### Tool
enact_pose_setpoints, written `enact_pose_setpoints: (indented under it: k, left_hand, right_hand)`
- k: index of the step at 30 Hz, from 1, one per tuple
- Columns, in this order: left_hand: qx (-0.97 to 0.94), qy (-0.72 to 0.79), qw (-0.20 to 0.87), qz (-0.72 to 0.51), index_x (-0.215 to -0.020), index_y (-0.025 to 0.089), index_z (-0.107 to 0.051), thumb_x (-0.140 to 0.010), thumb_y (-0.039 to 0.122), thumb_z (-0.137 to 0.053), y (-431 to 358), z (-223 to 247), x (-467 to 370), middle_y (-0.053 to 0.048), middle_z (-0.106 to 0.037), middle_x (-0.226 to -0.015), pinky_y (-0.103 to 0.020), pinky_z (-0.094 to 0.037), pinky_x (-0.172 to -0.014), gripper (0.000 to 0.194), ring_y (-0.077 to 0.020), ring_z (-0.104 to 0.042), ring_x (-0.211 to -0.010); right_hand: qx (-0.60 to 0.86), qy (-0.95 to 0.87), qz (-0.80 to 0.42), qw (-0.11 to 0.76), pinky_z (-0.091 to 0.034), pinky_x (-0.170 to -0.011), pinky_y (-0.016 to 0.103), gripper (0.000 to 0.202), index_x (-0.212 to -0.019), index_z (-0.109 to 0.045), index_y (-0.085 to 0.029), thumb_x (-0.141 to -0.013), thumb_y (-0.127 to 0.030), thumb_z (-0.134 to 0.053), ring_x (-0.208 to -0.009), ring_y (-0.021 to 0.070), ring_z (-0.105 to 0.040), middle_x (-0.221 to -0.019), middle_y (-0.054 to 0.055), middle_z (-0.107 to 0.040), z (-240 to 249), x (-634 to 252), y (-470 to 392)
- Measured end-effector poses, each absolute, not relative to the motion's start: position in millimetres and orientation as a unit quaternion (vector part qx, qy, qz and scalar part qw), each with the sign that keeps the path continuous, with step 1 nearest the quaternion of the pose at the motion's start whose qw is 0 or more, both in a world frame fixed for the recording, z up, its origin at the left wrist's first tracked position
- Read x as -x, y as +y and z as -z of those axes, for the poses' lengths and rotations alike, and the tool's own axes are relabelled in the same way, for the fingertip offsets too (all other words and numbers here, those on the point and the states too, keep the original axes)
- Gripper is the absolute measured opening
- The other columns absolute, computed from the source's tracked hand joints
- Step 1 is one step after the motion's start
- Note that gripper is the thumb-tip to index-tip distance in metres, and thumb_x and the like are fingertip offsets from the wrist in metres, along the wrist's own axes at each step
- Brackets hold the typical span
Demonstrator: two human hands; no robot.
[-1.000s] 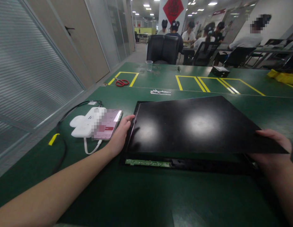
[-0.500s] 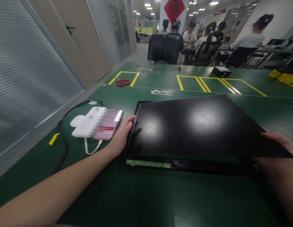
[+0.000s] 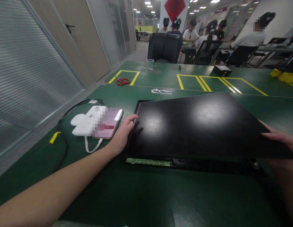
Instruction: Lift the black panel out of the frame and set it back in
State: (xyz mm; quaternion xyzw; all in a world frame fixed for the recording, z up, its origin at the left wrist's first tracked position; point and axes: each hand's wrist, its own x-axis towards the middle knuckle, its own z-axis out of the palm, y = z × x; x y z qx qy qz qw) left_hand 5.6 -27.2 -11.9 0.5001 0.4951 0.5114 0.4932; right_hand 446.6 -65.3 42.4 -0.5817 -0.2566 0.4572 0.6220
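Note:
A glossy black panel (image 3: 184, 126) lies tilted over a black frame (image 3: 203, 166), its right side raised and its left edge low. Along the frame's front edge a green circuit strip (image 3: 148, 162) shows. My left hand (image 3: 124, 134) holds the panel's left edge, fingertips on the rim. My right hand (image 3: 282, 142) grips the raised right end, with fingers on top and the rest partly hidden beneath.
Left of my left hand are a phone (image 3: 111, 123), a white charger (image 3: 89, 121) and a black cable (image 3: 66, 148). Farther back lie red scissors (image 3: 123, 81), white scraps (image 3: 160, 91), a clear cup (image 3: 150, 64) and a black box (image 3: 222, 71). Several people sit beyond.
The panel's raised right end and my right hand have shifted slightly to the right. My left hand stays at the left edge, nearly unmoved.

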Motion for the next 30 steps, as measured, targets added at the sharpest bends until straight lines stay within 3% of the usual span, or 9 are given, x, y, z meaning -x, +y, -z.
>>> enact_pose_setpoints:
  k: [5,9,14,20,24,30]
  left_hand:
    - [-0.555,0.499,0.461,-0.481,-0.123,0.025,-0.067,-0.092,0.049,-0.058,-28.1,12.1,-2.6,-0.01,-0.054,-0.153,-0.051,-0.024,-0.127,0.04,-0.0329,-0.04,-0.15]
    - [-0.618,0.5,0.404,-0.452,-0.12,0.026,-0.069,-0.091,0.047,-0.06,-26.9,12.8,1.1,-0.01,-0.055,-0.152,-0.052,-0.018,-0.129,0.037,-0.0331,-0.039,-0.151]
    - [-0.684,0.515,0.338,-0.391,-0.113,0.028,-0.073,-0.08,0.043,-0.076,-30.6,8.0,1.8,-0.011,-0.05,-0.154,-0.057,-0.019,-0.127,0.036,-0.0383,-0.038,-0.15]
    - [-0.711,0.527,0.306,-0.351,-0.112,0.028,-0.072,-0.083,0.044,-0.072,-32.2,5.4,2.2,-0.012,-0.047,-0.155,-0.061,-0.022,-0.125,0.033,-0.0403,-0.038,-0.149]
    - [-0.739,0.533,0.275,-0.307,-0.116,0.026,-0.069,-0.087,0.043,-0.066,-31.8,5.0,3.6,-0.014,-0.044,-0.157,-0.063,-0.025,-0.124,0.034,-0.0387,-0.038,-0.151]
    - [-0.766,0.531,0.241,-0.27,-0.119,0.025,-0.066,-0.091,0.044,-0.061,-31.4,5.1,5.9,-0.013,-0.043,-0.159,-0.063,-0.028,-0.123,0.034,-0.0367,-0.038,-0.151]
  right_hand:
    - [0.63,-0.27,-0.417,0.598,-0.063,-0.094,0.051,0.043,-0.09,-0.079,-0.026,-0.049,-0.024,-0.068,-0.114,0.0396,-0.072,-0.113,0.008,-0.079,-51.3,-444.3,-64.5]
    - [0.678,-0.251,-0.423,0.547,-0.068,-0.071,0.043,0.049,-0.09,-0.08,-0.026,-0.043,-0.021,-0.069,-0.096,0.0364,-0.077,-0.106,0.006,-0.081,-59.5,-443.7,-64.5]
    - [0.709,-0.207,-0.462,0.491,-0.062,-0.049,0.035,0.044,-0.087,-0.081,-0.027,-0.046,-0.015,-0.069,-0.065,0.0291,-0.076,-0.091,0.004,-0.081,-57.4,-450.1,-60.4]
    - [0.735,-0.24,-0.407,0.486,-0.055,-0.049,0.019,0.029,-0.076,-0.08,-0.023,-0.053,-0.006,-0.072,-0.061,0.0174,-0.072,-0.082,0.005,-0.08,-42.4,-461.8,-52.7]
    - [0.731,-0.274,-0.393,0.486,-0.056,-0.054,0.017,0.028,-0.083,-0.081,-0.022,-0.06,-0.01,-0.071,-0.065,0.015,-0.071,-0.086,0.006,-0.08,-39.3,-466.4,-53.4]
    - [0.709,-0.279,-0.396,0.512,-0.054,-0.058,0.013,0.032,-0.088,-0.082,-0.02,-0.06,-0.012,-0.069,-0.07,0.0125,-0.07,-0.086,0.006,-0.079,-37.1,-467.2,-52.4]
